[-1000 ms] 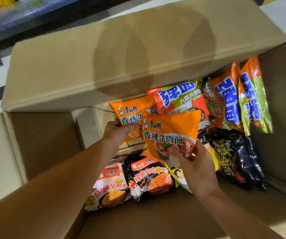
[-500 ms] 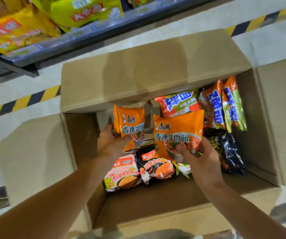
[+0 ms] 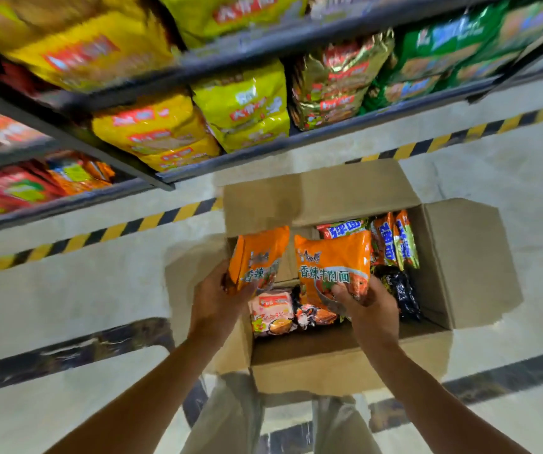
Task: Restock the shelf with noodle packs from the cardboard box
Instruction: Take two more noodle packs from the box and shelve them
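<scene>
Both orange packs are coming up out of the cardboard box [image 3: 355,371]: a second ago they were sitting low among the other noodles, and now they are riding above its rim as the view is lifting to take in the shelf [image 3: 231,158] beyond the box. The left hand [image 3: 217,299] is gripping the left orange pack [image 3: 257,257] by its lower edge, fingers curled round it, and the right hand [image 3: 367,304] is pinching the bottom of the right orange pack [image 3: 332,267] in the same way. Still lying inside the box are a pink pack [image 3: 271,311], a black pack [image 3: 398,293] and blue-lettered packs [image 3: 391,240] standing against its far-right wall. This suggests the picking step is finishing and the carry to the shelf is beginning; where on the crowded tiers these two belong is not yet showing.
</scene>
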{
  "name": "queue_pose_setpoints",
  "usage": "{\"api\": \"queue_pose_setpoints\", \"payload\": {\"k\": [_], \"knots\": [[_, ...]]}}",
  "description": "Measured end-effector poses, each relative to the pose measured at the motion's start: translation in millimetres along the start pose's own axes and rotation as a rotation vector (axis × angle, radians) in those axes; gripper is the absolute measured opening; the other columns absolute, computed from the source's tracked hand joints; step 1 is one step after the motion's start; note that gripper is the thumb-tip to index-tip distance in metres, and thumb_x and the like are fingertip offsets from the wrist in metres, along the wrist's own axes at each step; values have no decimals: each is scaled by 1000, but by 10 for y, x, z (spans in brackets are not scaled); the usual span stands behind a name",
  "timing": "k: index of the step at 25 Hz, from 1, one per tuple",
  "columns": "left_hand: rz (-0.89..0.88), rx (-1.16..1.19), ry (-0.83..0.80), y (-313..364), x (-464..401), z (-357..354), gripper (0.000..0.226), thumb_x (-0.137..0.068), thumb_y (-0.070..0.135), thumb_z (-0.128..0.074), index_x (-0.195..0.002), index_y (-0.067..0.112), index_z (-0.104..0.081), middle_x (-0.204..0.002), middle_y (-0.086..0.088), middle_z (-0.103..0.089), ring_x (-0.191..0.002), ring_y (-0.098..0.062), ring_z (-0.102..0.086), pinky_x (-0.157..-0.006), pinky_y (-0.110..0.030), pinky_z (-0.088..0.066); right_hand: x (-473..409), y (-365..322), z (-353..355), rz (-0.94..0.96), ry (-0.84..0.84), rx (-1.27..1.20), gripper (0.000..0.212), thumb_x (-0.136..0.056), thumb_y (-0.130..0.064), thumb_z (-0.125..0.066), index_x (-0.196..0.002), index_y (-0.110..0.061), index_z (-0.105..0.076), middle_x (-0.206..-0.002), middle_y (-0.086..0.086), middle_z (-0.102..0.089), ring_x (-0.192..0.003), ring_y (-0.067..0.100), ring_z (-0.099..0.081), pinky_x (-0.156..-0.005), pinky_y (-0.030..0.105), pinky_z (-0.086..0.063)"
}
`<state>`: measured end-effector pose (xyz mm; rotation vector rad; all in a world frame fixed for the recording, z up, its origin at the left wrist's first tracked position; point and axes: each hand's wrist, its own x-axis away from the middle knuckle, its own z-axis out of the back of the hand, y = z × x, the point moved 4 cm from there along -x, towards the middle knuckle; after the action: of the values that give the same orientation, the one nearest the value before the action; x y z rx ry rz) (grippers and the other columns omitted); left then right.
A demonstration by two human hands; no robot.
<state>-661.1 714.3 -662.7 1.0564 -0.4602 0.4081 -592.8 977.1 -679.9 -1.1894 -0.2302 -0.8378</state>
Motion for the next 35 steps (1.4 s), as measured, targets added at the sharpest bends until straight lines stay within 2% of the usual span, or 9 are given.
{"api": "queue_pose_setpoints", "payload": {"k": [3, 6, 9, 11, 14, 16, 19, 25, 35], "knots": [[-92, -64, 49, 404, 351, 595, 24, -80, 15, -81, -99, 18, -68, -72, 22, -68, -69, 10, -63, -60, -5, -43, 565, -576, 75, 39, -6, 12, 22, -84, -17, -79, -105, -15, -72, -91, -4, -76, -87, 11, -73, -82, 45, -60], [-133, -52, 90, 668, 749, 1160, 27, -80, 15, -81, -104, 13, -68, -85, 16, -70, -76, 15, -63, -66, -2, -44, 1081, -1020, 131, 47, -17, -30, 27, -84, -18, -79, -109, -14, -70, -97, -6, -75, -90, 5, -71, -85, 38, -59], [-113, -46, 95, 808, 1212, 1648, 39, -80, 23, -82, -115, 17, -68, -98, 10, -73, -85, 10, -65, -77, -14, -54, 1621, -1428, 238, 81, 4, -68, 29, -84, -13, -78, -111, -6, -70, -97, 4, -74, -89, 15, -71, -75, 17, -56], [-123, 18, 87, 887, 1533, 1911, 41, -79, 20, -83, -118, 20, -67, -103, 12, -73, -90, 5, -68, -78, -17, -56, 1942, -1653, 310, 97, -11, -118, 26, -85, -6, -76, -109, -2, -69, -95, 7, -73, -86, 9, -70, -67, 6, -50], [-157, 74, 85, 1095, 1971, 2244, 42, -80, 14, -82, -119, 18, -67, -105, 10, -74, -94, -2, -70, -77, -13, -54, 2320, -1991, 414, 145, -67, -116, 20, -85, -9, -76, -103, -13, -68, -92, -5, -73, -87, 5, -70, -66, 8, -52], [-184, 100, 110, 1277, 2301, 2441, 40, -79, 16, -81, -116, 21, -67, -100, 18, -74, -92, -2, -70, -77, -15, -56, 2546, -2193, 540, 183, -86, -176, 22, -86, -4, -75, -105, -12, -67, -95, -3, -73, -82, 0, -71, -67, 12, -56], [-241, 144, 186, 1555, 2760, 2701, 38, -81, 19, -79, -115, 27, -64, -93, 27, -72, -91, 2, -69, -73, -11, -54, 2851, -2527, 666, 273, -142, -170, 25, -86, -7, -76, -110, -11, -68, -98, -2, -74, -81, -8, -69, -65, 5, -51], [-323, 261, 346, 1912, 3635, 3102, 36, -82, 20, -78, -116, 21, -67, -103, 11, -75, -96, -5, -71, -75, -13, -56, 3335, -3055, 856, 430, -266, -197, 26, -85, -17, -79, -109, -16, -70, -98, -4, -77, -91, 7, -73, -77, 20, -56], [-435, 447, 648, 1894, 4992, 4286, 36, -84, 19, -75, -117, 25, -65, -104, 11, -75, -96, -5, -70, -72, -18, -57, 4530, -3986, 347, 691, -562, -222, 27, -82, -12, -80, -103, -24, -70, -92, -10, -78, -89, 4, -73, -71, 13, -55]]}}
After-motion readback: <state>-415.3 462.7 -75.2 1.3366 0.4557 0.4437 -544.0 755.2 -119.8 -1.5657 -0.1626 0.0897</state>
